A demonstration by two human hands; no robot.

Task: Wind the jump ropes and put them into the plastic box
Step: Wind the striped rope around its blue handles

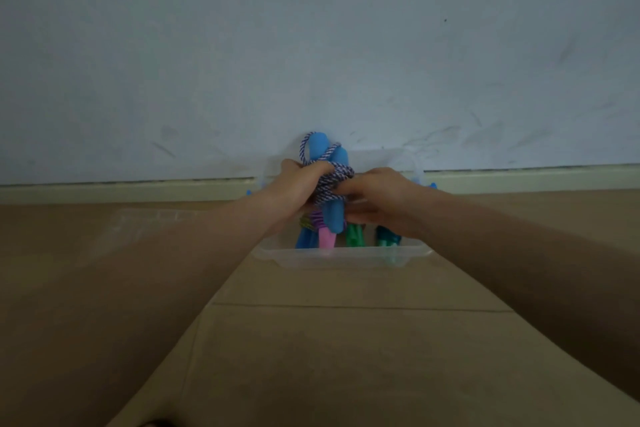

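Over clear box (341, 255), hands (298, 184) gripping twisted rope (334, 178)

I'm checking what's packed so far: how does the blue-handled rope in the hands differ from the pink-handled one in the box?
The blue-handled rope is held above the box by the left hand and right hand; the pink-handled rope already lies inside. The blue one's handles stand upright with purple-white cord wound round them; only the pink one's handle end shows. Both are jump ropes.
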